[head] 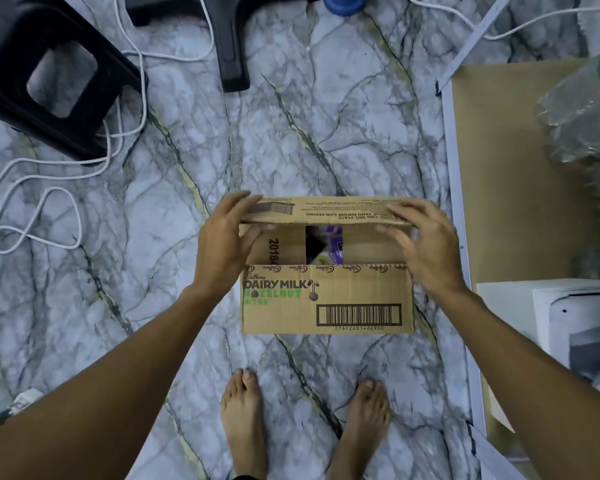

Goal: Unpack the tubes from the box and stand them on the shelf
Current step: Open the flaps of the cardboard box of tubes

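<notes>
A brown cardboard box point(326, 299) printed "Dairy Milk" sits on the marble floor just ahead of my bare feet. Its near flap lies flat toward me and the far flap point(326, 211) is half raised. My left hand point(224, 240) grips the far flap's left end, and my right hand point(423, 244) grips its right end. Through the gap between the inner flaps I see purple and white tubes point(333, 245), mostly hidden. The shelf point(506, 168), a tan board with white edges, is at the right.
A black plastic stool point(49, 74) lies at the upper left with white cables point(49, 202) looped around it. A black chair leg point(232, 46) stands at the top centre. Clear plastic bottles point(589, 126) and a white appliance box point(575, 327) occupy the shelf.
</notes>
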